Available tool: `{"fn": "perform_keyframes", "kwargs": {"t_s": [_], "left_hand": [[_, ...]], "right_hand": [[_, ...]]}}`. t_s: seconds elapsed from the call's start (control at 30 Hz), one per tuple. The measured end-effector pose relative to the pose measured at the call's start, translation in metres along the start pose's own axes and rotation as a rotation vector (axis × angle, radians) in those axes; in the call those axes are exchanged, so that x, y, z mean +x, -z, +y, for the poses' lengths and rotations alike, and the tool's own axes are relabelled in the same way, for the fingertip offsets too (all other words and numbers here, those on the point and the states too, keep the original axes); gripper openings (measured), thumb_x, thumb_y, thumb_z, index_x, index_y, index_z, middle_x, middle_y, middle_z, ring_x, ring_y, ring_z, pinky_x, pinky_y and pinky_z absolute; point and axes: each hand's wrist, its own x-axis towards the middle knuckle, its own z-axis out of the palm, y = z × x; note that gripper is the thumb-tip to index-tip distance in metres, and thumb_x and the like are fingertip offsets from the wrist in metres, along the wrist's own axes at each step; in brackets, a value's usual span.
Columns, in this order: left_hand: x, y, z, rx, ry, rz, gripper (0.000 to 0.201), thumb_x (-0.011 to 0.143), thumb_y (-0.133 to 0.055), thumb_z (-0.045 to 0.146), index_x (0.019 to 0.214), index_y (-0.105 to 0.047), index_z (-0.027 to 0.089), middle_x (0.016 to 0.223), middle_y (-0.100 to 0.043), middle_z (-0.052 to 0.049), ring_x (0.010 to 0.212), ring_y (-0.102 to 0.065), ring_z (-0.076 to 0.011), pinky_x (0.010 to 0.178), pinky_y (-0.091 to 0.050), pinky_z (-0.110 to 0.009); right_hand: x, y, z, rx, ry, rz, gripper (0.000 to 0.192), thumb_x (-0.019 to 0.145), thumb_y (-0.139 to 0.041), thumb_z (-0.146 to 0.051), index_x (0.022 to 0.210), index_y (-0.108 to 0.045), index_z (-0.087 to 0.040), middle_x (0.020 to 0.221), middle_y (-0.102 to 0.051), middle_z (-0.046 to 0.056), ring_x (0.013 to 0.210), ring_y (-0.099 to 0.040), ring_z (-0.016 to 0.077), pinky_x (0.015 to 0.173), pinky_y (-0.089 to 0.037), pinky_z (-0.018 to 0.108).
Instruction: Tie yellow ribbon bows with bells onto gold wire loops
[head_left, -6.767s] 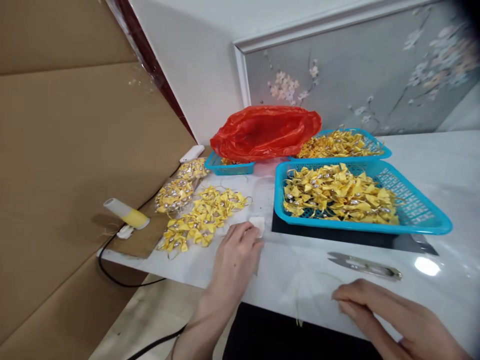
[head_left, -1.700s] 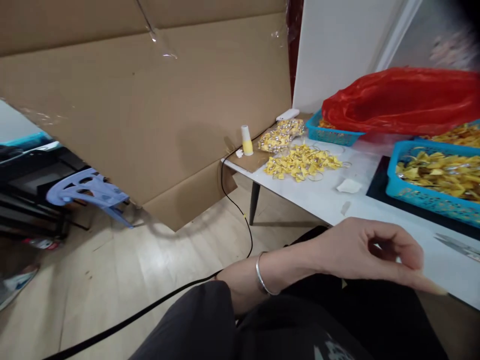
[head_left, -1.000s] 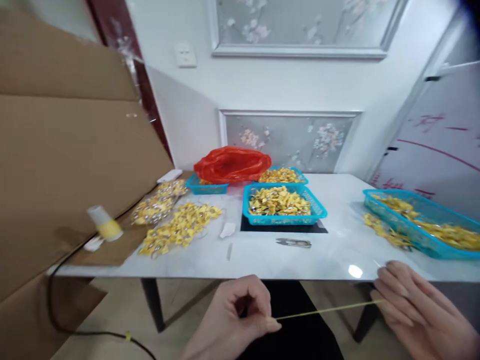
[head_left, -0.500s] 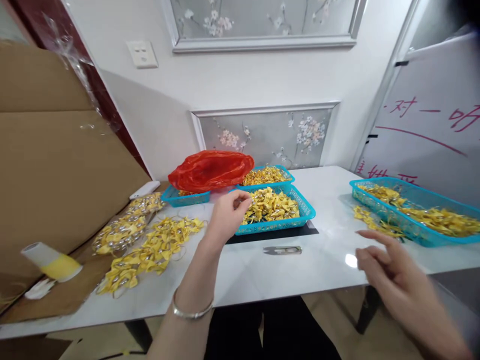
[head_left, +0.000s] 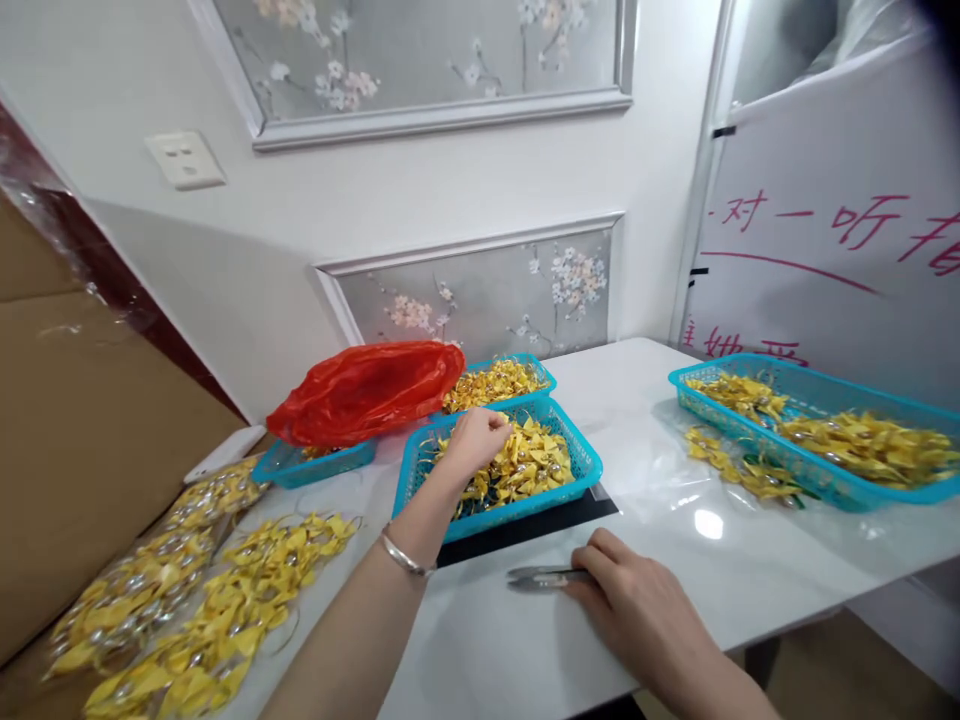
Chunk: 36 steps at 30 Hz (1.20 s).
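My left hand [head_left: 480,440], with a silver bangle [head_left: 403,552] on its wrist, reaches over the middle blue basket [head_left: 587,462]. Its fingers are pinched together above a heap of yellow ribbon-like pieces with silvery beads [head_left: 536,462]; what lies between the fingertips is too small to make out. Nearer the front edge, my right hand [head_left: 637,600] is closed around the handle end of a pair of thread snips [head_left: 541,577]. The snips' grey blades point left along the white table, and my fingers hide the rest.
A red plastic bag [head_left: 367,395] covers a blue basket [head_left: 319,468] at back left. Behind the middle basket is another basket of yellow pieces [head_left: 499,380]. A long blue basket [head_left: 817,375] stands right. Beaded yellow pieces [head_left: 232,620] lie left, beside a cardboard box [head_left: 97,440].
My right hand has come left and taken hold of the thread snips, which were lying on the table. My left hand stays pinched over the middle basket. The view has swung right.
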Motion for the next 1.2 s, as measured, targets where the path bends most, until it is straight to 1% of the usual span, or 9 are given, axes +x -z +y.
{"fn": "perform_keyframes", "kwargs": {"t_s": [0.17,0.33,0.4,0.47,0.57,0.67,0.73,0.97,1.2], "left_hand": [[0.003,0.018,0.014,-0.251,0.045,-0.007,0.034,0.094,-0.062,0.032,0.124,-0.060,0.017,0.126,-0.063,-0.009,0.105,-0.065,-0.0271,0.086,-0.057,-0.047],[-0.011,0.033,0.029,-0.601,0.084,-0.085,0.031,0.095,-0.062,0.030,0.122,-0.061,0.017,0.123,-0.065,-0.010,0.101,-0.067,-0.0241,0.084,-0.058,-0.045],[-0.031,0.033,0.033,-0.726,0.097,-0.107,0.015,0.096,-0.059,0.025,0.105,-0.065,0.015,0.113,-0.069,-0.009,0.096,-0.069,-0.0209,0.083,-0.059,-0.041],[-0.061,0.028,0.033,-0.838,0.126,-0.117,0.017,0.097,-0.055,0.020,0.083,-0.063,0.015,0.103,-0.072,-0.007,0.091,-0.071,-0.0181,0.085,-0.061,-0.039],[-0.116,0.014,0.029,-0.972,0.208,-0.117,0.017,0.099,-0.051,0.019,0.087,-0.064,0.017,0.103,-0.074,-0.006,0.093,-0.074,-0.0213,0.084,-0.063,-0.044],[-0.168,0.000,0.026,-1.256,0.396,-0.129,0.022,0.099,-0.051,0.022,0.084,-0.066,0.017,0.102,-0.077,-0.009,0.102,-0.074,-0.0289,0.084,-0.063,-0.052],[-0.193,-0.007,0.024,-1.377,0.471,-0.102,0.024,0.099,-0.051,0.020,0.082,-0.068,0.016,0.102,-0.078,-0.008,0.102,-0.074,-0.0292,0.087,-0.062,-0.053],[-0.239,-0.012,0.015,-1.489,0.475,-0.020,0.022,0.095,-0.058,0.016,0.077,-0.070,0.016,0.100,-0.076,-0.008,0.104,-0.071,-0.0214,0.093,-0.060,-0.035],[-0.274,-0.006,0.016,-1.469,0.422,0.048,0.022,0.096,-0.057,0.014,0.077,-0.067,0.015,0.098,-0.075,-0.006,0.101,-0.070,-0.0150,0.094,-0.056,-0.025]], "right_hand": [[-0.011,0.006,0.030,0.005,-0.137,0.087,0.016,0.091,-0.053,-0.023,0.084,-0.067,-0.022,0.082,-0.065,0.004,0.059,-0.070,0.0254,0.045,-0.045,0.031],[-0.019,0.012,0.035,0.128,-0.172,0.244,0.027,0.098,-0.041,-0.030,0.104,-0.066,-0.021,0.095,-0.066,0.009,0.065,-0.067,0.0226,0.053,-0.049,0.033],[-0.021,0.023,0.027,0.215,-0.131,0.273,0.030,0.101,-0.039,-0.036,0.109,-0.065,-0.021,0.095,-0.065,0.008,0.066,-0.065,0.0188,0.057,-0.051,0.030],[-0.023,0.039,0.016,0.345,-0.091,0.268,0.030,0.102,-0.041,-0.037,0.108,-0.066,-0.022,0.091,-0.065,0.006,0.066,-0.063,0.0157,0.058,-0.051,0.026],[-0.025,0.062,-0.005,0.683,-0.077,0.260,0.023,0.098,-0.051,-0.035,0.103,-0.070,-0.023,0.087,-0.065,0.005,0.074,-0.063,0.0170,0.058,-0.049,0.024],[-0.025,0.076,-0.026,0.832,-0.065,0.208,0.020,0.094,-0.057,-0.033,0.098,-0.073,-0.023,0.083,-0.066,0.004,0.073,-0.062,0.0166,0.055,-0.048,0.023],[-0.025,0.079,-0.038,0.882,-0.063,0.150,0.019,0.093,-0.058,-0.032,0.097,-0.074,-0.023,0.084,-0.066,0.004,0.071,-0.060,0.0158,0.054,-0.048,0.023],[-0.035,0.071,-0.078,0.990,-0.050,-0.043,0.019,0.093,-0.058,-0.030,0.081,-0.069,-0.020,0.072,-0.059,-0.001,0.061,-0.051,0.0115,0.053,-0.043,0.021],[-0.055,0.067,-0.099,0.974,0.033,0.091,0.014,0.096,-0.056,-0.022,0.087,-0.067,-0.022,0.076,-0.059,-0.001,0.066,-0.055,0.0114,0.057,-0.045,0.020]]}}
